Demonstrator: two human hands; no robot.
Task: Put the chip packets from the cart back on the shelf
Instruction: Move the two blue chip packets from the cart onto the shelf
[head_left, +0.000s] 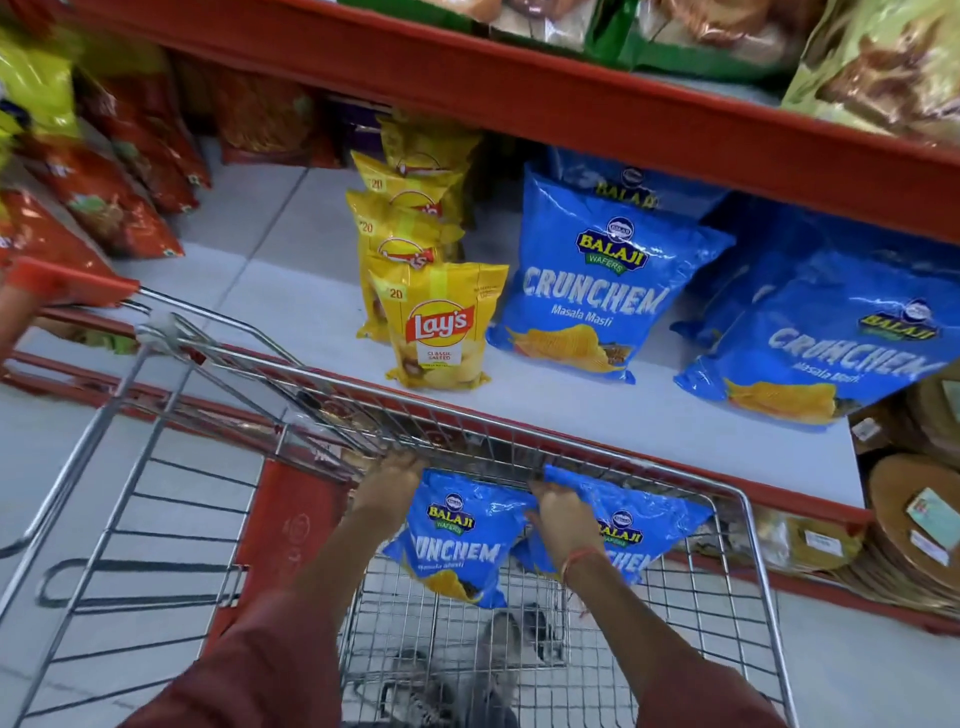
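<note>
A: What are the hands doing?

B: Both are down inside the silver wire shopping cart (748, 525), against its far edge. The left hand (387, 480) is clamped on the top corner of a glossy blue Crunchem chip packet (457, 540), which hangs from that grip above the cart's mesh floor. The right hand (558, 512) grasps the top of a second blue Crunchem packet (641, 530), just beside the first.

A: And the shelf?

B: The white shelf board with a red front lip (649, 441) carries a row of yellow Lay's Classic Salted packets (441, 325) near its middle. To their right a large blue Crunchem bag (597, 280) stands upright, and more blue bags (831, 338) lean by the shelf's right end.
</note>
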